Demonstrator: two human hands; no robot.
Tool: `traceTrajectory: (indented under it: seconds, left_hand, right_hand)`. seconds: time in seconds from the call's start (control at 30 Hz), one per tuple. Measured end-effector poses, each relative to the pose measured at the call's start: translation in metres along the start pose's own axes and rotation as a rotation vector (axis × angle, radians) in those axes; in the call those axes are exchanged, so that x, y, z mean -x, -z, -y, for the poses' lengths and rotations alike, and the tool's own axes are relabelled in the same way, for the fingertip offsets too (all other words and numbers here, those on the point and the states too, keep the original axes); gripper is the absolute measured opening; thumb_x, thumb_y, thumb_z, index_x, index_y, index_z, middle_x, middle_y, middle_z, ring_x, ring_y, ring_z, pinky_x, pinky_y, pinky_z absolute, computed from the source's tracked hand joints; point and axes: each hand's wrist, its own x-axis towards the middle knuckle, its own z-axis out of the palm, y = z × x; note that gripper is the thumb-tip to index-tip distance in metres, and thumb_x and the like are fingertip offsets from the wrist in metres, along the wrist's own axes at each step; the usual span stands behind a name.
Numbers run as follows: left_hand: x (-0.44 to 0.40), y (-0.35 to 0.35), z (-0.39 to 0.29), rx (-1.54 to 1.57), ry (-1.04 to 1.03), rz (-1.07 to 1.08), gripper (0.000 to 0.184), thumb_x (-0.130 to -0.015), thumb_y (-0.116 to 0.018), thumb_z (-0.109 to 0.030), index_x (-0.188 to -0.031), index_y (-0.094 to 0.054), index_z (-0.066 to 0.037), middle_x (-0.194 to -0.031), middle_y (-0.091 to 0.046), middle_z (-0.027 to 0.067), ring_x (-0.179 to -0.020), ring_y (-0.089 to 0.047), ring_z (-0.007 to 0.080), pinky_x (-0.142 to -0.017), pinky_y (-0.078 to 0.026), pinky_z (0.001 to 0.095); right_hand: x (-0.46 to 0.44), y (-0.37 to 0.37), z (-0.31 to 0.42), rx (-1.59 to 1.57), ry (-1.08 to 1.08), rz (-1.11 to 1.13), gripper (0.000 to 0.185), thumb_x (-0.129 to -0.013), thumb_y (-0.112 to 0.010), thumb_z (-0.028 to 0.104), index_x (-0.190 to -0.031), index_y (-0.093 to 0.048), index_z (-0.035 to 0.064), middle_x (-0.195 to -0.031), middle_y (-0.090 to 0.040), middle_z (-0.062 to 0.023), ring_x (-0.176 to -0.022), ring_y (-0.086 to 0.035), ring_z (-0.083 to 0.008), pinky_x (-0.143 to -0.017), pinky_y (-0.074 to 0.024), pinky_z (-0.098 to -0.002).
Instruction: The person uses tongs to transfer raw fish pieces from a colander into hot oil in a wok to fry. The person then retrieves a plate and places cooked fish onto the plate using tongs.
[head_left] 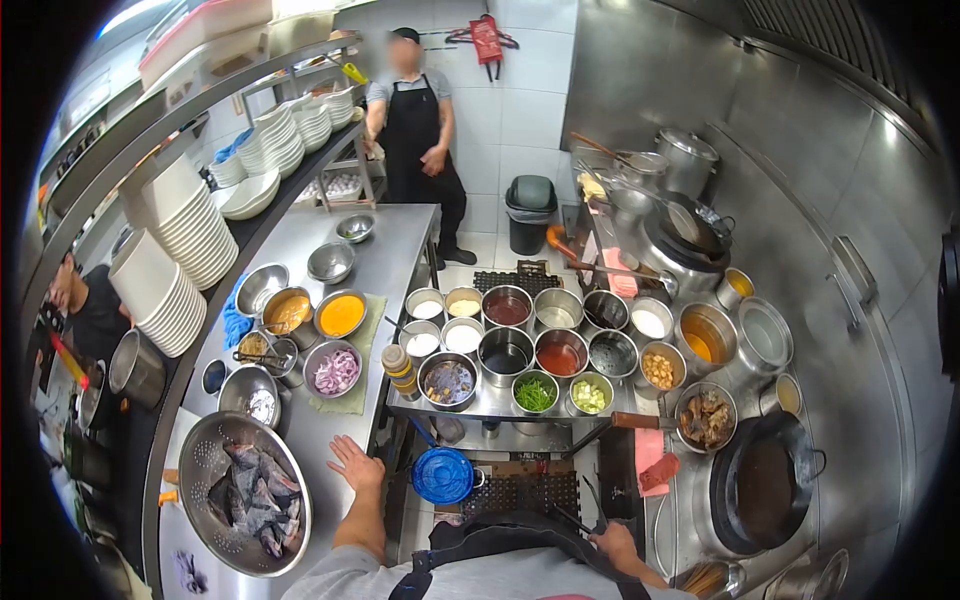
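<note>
My left hand (356, 466) is over the steel counter's edge, fingers spread and holding nothing. To its left, a large steel colander (202, 450) holds dark fish pieces (262, 498). A steel bowl of sliced purple onion (334, 370) stands on a green cloth (375, 330) farther up the counter. My right hand (617, 543) is low at the right, closed around a thin dark handle (572, 520) whose far part I cannot make out. Near that hand lie a pink cloth (652, 452) and the stove's edge.
Ahead, a cart bears several seasoning pots (507, 352). A wok (765, 482) sits at the right, a blue lidded pot (443, 475) low in the middle. One person (415, 130) stands behind the counter; another (95, 310) is at the left. Stacked white bowls (178, 215) line the shelf.
</note>
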Motion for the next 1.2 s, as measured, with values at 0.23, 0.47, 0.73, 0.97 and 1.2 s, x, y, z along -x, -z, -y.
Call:
traceTrajectory:
  seconds: [0.23,0.47,0.73,0.97,1.2]
  left_hand:
    - [-0.062,0.03,-0.012,1.354,0.038,-0.139,0.079,-0.09,-0.064,-0.032,-0.152,-0.02,-0.008,-0.151,-0.032,0.0201,-0.14,-0.031,0.0336,-0.112,-0.027,0.0509]
    - [0.009,0.339,0.023,1.999,-0.545,-1.434,0.056,-0.1,-0.042,-0.032,-0.146,-0.027,-0.003,-0.14,-0.042,0.0229,-0.128,-0.044,0.0393,-0.101,-0.043,0.0537]
    - [0.035,0.383,0.0,1.411,-0.924,-1.45,0.058,-0.087,-0.052,-0.033,-0.131,-0.045,0.005,-0.126,-0.051,0.0223,-0.116,-0.053,0.0359,-0.087,-0.053,0.0421]
    - [0.054,0.098,-0.118,0.346,-1.014,0.543,0.064,-0.081,-0.069,-0.037,-0.134,-0.051,-0.005,-0.132,-0.055,0.0228,-0.121,-0.053,0.0394,-0.102,-0.043,0.0434]
    - [0.11,0.004,-0.104,0.089,-0.905,1.051,0.072,-0.083,-0.065,-0.047,-0.138,-0.048,-0.004,-0.131,-0.056,0.0229,-0.121,-0.054,0.0366,-0.103,-0.042,0.0429]
  right_hand:
    - [-0.021,0.008,0.005,0.001,0.016,0.004,0.065,-0.071,-0.079,0.047,-0.111,-0.065,-0.0023,-0.116,-0.063,-0.0259,-0.112,-0.061,-0.0375,-0.096,-0.0485,-0.0445]
    - [-0.017,0.025,0.001,0.006,0.027,0.001,0.062,-0.072,-0.079,0.046,-0.11,-0.064,-0.0018,-0.115,-0.064,-0.0242,-0.109,-0.062,-0.0369,-0.095,-0.0492,-0.0443]
    - [-0.02,0.025,-0.013,0.028,0.004,-0.016,0.06,-0.071,-0.079,0.042,-0.108,-0.064,-0.0023,-0.111,-0.065,-0.0256,-0.106,-0.064,-0.0379,-0.092,-0.0503,-0.0444]
    - [-0.016,0.0,-0.015,-0.062,0.009,-0.029,0.063,-0.07,-0.08,0.043,-0.109,-0.064,-0.0032,-0.115,-0.063,-0.0268,-0.109,-0.061,-0.039,-0.094,-0.0489,-0.0456]
    - [0.005,-0.023,-0.025,-0.174,-0.03,-0.072,0.059,-0.07,-0.08,0.044,-0.099,-0.067,-0.0067,-0.106,-0.065,-0.0292,-0.105,-0.062,-0.0412,-0.091,-0.0497,-0.0469]
